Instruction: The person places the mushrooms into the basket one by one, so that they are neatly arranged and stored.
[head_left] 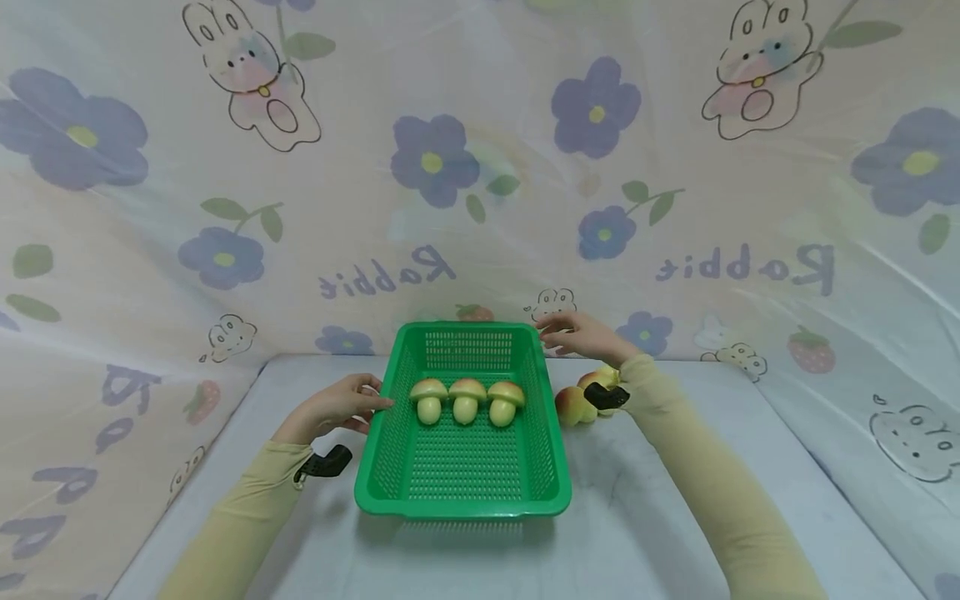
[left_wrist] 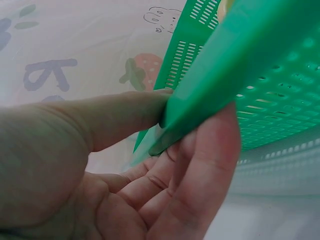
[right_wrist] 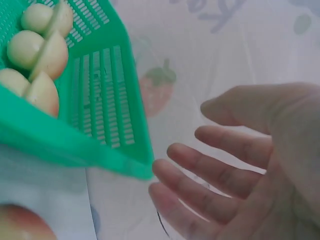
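Note:
A green plastic basket with perforated walls stands in front of me. Inside it, three toy mushrooms with pale stems and reddish-yellow caps lie in a row. My left hand pinches the basket's left rim; in the left wrist view its thumb lies on one side of the rim and the fingers curl on the other. By the far right corner, my right hand hovers with fingers spread and loosely bent. In the right wrist view, the right hand holds nothing, its fingertips just apart from the basket's corner.
Several reddish-yellow rounded toys lie on the white table right of the basket, partly hidden by the right wrist. A cloth printed with rabbits and flowers hangs behind the table and along its sides.

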